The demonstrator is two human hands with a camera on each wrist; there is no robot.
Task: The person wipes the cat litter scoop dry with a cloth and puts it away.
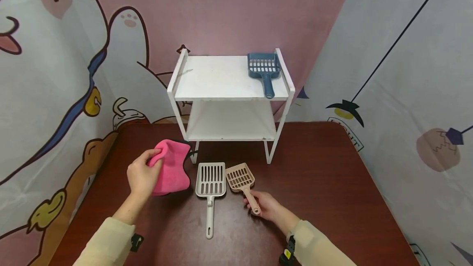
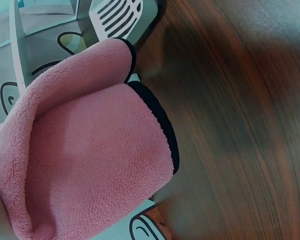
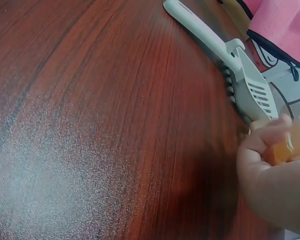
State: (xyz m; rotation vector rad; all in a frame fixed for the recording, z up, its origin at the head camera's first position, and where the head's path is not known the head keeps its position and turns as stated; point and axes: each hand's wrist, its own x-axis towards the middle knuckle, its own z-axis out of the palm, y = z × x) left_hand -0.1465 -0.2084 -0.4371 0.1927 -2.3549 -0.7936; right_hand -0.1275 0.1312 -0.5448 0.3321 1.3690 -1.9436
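My left hand (image 1: 142,175) pinches a folded pink cloth (image 1: 173,170) with dark edging, raised over the table's left part. That cloth (image 2: 100,160) fills much of the left wrist view, where the hand is mostly out of frame. With my right hand (image 1: 269,206) I hold a beige litter scoop (image 1: 246,191) by its handle, the slotted head pointing away from me. In the right wrist view the right hand (image 3: 270,175) hides most of that scoop. Between the hands lies a pale grey litter scoop (image 1: 210,216), its head close beside the beige one.
A white two-tier shelf (image 1: 225,81) stands at the back of the dark brown table (image 1: 325,175). On its top tier, at the right, rests a blue litter scoop (image 1: 267,83). Cartoon-printed curtains (image 1: 258,11) hang behind and at both sides.
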